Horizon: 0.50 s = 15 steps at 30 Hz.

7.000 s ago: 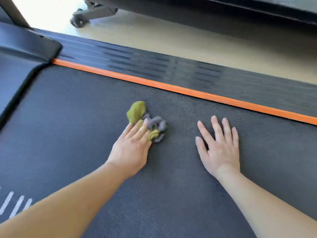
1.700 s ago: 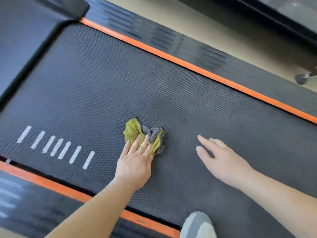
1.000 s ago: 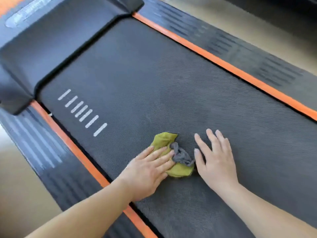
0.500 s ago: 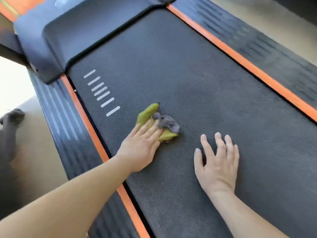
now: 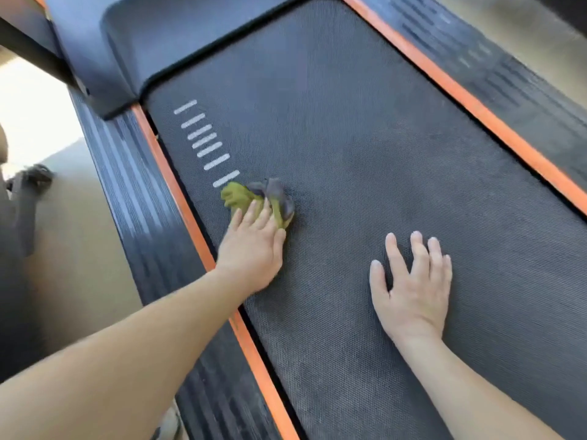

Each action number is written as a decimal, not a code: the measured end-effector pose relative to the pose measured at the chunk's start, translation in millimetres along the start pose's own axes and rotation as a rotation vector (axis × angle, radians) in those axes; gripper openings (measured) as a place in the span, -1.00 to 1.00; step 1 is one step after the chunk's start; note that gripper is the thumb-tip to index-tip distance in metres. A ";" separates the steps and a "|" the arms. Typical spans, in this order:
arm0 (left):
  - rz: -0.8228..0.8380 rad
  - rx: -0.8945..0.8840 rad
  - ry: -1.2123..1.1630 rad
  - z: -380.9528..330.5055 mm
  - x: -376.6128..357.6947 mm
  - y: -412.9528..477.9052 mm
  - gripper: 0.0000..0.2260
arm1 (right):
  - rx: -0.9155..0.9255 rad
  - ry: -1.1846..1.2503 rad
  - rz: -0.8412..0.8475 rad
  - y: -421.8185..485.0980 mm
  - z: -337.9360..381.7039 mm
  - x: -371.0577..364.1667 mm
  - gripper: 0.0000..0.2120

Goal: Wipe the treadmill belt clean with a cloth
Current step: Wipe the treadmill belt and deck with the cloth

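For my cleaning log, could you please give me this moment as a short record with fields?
belt: dark, textured, with an orange strip along each side
cloth: green and grey, bunched, on the belt beside the nearest of the white stripes
left hand: straight fingers pressing on the cloth
right hand: flat on the belt, apart from the cloth, holding nothing

Bright light at the left, soft motion blur all over.
We see the floor (image 5: 35,115) blown out white at upper left, the cloth (image 5: 251,196) smeared (folds hard to read), the far side rail (image 5: 495,68) streaked, and the treadmill belt (image 5: 381,147) evenly lit.
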State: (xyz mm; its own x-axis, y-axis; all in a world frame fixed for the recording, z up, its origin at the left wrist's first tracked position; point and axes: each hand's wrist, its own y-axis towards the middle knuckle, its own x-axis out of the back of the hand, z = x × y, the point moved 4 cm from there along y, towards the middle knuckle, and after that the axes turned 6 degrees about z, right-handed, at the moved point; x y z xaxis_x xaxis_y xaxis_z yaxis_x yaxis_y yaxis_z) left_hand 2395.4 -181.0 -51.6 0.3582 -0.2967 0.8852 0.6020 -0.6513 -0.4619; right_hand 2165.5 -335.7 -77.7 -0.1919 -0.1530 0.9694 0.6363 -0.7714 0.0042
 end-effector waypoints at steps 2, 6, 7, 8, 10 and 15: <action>-0.013 -0.030 -0.016 -24.0 -20.7 -34.8 -0.46 | 0.010 -0.004 0.004 0.0 2.2 -0.2 -0.43; 0.088 -0.415 0.079 -30.2 -49.9 -96.9 -0.48 | 0.002 -0.018 0.005 -2.0 2.3 -0.9 -0.41; 0.079 -0.462 0.130 -16.6 -48.5 -88.7 -0.49 | 0.006 -0.022 0.017 -1.8 2.5 -0.8 -0.41; 0.039 -0.443 0.164 -2.5 -43.1 -75.5 -0.48 | 0.007 -0.024 0.027 -0.9 2.3 -1.1 -0.41; -0.032 -0.155 0.098 23.5 -24.4 -45.4 -0.46 | 0.005 -0.025 0.036 -0.1 1.2 -2.1 -0.40; -0.004 0.154 -0.186 -36.5 -39.4 -72.8 -0.46 | 0.005 -0.032 0.044 -1.2 2.9 -3.0 -0.39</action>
State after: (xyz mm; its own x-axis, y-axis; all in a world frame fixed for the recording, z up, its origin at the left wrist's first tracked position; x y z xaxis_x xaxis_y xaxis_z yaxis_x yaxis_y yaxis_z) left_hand 2311.4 -147.5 -50.8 0.4722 -0.1507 0.8685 0.7004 -0.5342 -0.4735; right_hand 2167.5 -332.5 -80.0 -0.1394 -0.1665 0.9761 0.6477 -0.7610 -0.0373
